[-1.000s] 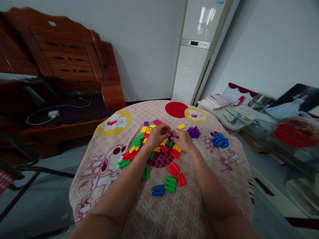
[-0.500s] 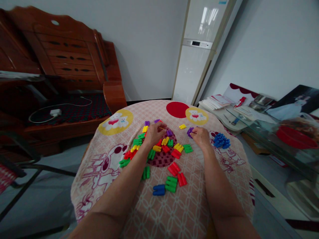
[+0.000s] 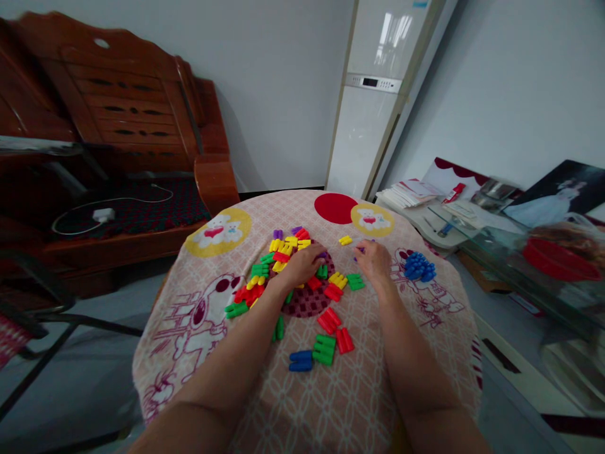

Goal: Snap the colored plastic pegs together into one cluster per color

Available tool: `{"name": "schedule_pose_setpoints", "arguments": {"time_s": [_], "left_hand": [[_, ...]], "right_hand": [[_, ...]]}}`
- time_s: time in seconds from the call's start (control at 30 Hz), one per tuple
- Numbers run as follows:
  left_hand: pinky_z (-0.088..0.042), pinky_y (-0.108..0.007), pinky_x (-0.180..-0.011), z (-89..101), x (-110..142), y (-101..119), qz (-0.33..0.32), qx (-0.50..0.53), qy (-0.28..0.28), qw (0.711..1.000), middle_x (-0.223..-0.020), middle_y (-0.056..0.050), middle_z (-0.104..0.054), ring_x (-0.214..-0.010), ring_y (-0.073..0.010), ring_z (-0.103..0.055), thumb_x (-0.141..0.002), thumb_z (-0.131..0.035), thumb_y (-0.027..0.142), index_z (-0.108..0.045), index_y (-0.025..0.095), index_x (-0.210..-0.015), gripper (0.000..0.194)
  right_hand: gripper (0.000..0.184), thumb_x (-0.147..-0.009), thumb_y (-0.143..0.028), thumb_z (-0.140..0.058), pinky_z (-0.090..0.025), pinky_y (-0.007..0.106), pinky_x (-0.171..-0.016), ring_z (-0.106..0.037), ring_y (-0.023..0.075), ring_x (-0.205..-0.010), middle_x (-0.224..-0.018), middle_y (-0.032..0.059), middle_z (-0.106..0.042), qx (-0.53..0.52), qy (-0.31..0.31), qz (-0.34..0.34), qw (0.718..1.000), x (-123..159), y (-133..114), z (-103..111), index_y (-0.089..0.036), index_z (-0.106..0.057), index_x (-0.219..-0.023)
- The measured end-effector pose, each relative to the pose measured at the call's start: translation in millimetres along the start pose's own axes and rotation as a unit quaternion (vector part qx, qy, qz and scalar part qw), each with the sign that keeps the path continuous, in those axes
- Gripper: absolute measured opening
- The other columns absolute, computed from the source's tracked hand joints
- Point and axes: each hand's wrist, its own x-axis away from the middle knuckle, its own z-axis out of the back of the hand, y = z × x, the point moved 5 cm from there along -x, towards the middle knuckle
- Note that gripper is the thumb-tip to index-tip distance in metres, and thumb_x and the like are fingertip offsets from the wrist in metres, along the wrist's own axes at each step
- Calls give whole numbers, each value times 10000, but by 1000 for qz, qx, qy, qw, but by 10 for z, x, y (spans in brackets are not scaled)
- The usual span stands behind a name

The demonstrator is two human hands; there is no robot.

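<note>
Small plastic pegs in red, yellow, green, purple and blue lie scattered [image 3: 283, 252] on a round table with a cartoon-print cloth [image 3: 331, 403]. My left hand [image 3: 301, 265] lies over the middle of the scatter, fingers curled down with the tips on a purple peg [image 3: 322, 255]. My right hand [image 3: 373, 259] rests further right, fingers bent over a bunch of joined purple pegs [image 3: 358, 250], which it almost hides. A bunch of blue pegs [image 3: 419, 266] stands just right of that hand. Red, green and blue pegs [image 3: 325, 349] lie nearer to me.
A dark wooden bench [image 3: 118, 126] with a white charger and cable [image 3: 101, 215] stands at the left. A tall white air conditioner [image 3: 373, 107] is behind the table. At the right are a glass table [image 3: 520, 252] with papers, a red bowl [image 3: 560, 258] and a framed picture.
One second ago both hands met at the middle over a purple peg. My right hand then went right to the purple bunch and stays there. My left hand has reached right, onto another purple peg.
</note>
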Motion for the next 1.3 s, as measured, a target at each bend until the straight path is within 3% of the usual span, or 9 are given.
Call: {"name": "schedule_pose_setpoints", "arguments": {"time_s": [0.17,0.27,0.37,0.5,0.63,0.8,1.03,1.2,1.3], "left_hand": [[-411,-428,-1097,-252,22,139,-101,-114,-106,983,-1280,-133,-619,-1307,-273,-486,-962,-418,197,-696,143,-1023,289],[-451,-374,-1050,-191,4,144,-63,-87,-82,991,-1152,-122,-658,-1193,-232,-558,-985,-373,217,-695,142,-1009,332],[-470,-352,-1020,-121,-7,154,-38,-42,-60,997,-1133,-117,-665,-1107,-213,-600,-974,-399,215,-697,138,-1006,310],[-466,-355,-1026,-78,-11,177,-45,7,-44,998,-1162,-118,-672,-1106,-213,-609,-935,-443,168,-696,134,-1024,271],[-503,-331,-933,-56,-12,212,-62,36,-34,997,-1025,-93,-706,-985,-195,-638,-906,-465,136,-708,151,-960,249],[-504,-286,-805,-54,1,245,-58,64,-44,995,-876,-67,-713,-816,-169,-645,-904,-489,161,-708,146,-884,220],[-495,-281,-820,61,22,269,-42,134,-36,989,-960,-72,-731,-882,-178,-659,-881,-529,196,-723,150,-951,212],[-502,-297,-852,123,14,233,-24,127,-12,992,-990,-71,-727,-907,-182,-653,-860,-544,191,-734,160,-980,227],[-509,-300,-839,128,1,179,-5,114,4,993,-972,-70,-725,-887,-184,-651,-848,-560,199,-740,157,-978,226]], "right_hand": [[257,-930,-335,-532,-429,257,-736,-686,201,-881,-934,87,-762,-17,-27,57,998,73,-243,-60,-210,-750,-983],[262,-941,-320,-510,-437,261,-755,-688,209,-887,-928,92,-758,-26,-58,85,994,120,-363,-174,-201,-741,-974],[283,-937,-229,-489,-445,271,-837,-673,220,-977,-1024,118,-741,-43,-69,128,988,152,-456,-320,-165,-690,-1126],[350,-921,-105,-425,-433,287,-947,-624,214,-1099,-1153,140,-697,-94,-83,190,974,156,-506,-492,-137,-633,-1201],[396,-888,-75,-425,-463,310,-954,-640,217,-1082,-1169,125,-702,-186,-80,189,961,122,-454,-528,-135,-633,-1219],[367,-824,-78,-529,-496,292,-910,-683,213,-1009,-1104,94,-739,-252,-50,174,951,105,-405,-450,-159,-706,-1136],[186,-783,-123,-620,-490,253,-723,-694,188,-767,-812,58,-763,-200,-56,161,965,37,-245,-170,-183,-777,-861],[167,-784,-156,-630,-463,241,-692,-685,181,-750,-811,48,-762,-105,-49,128,985,-14,108,211,-187,-780,-850],[161,-780,-150,-634,-453,245,-722,-686,191,-792,-846,66,-765,-19,-64,119,991,-20,251,302,-172,-779,-847]]}}
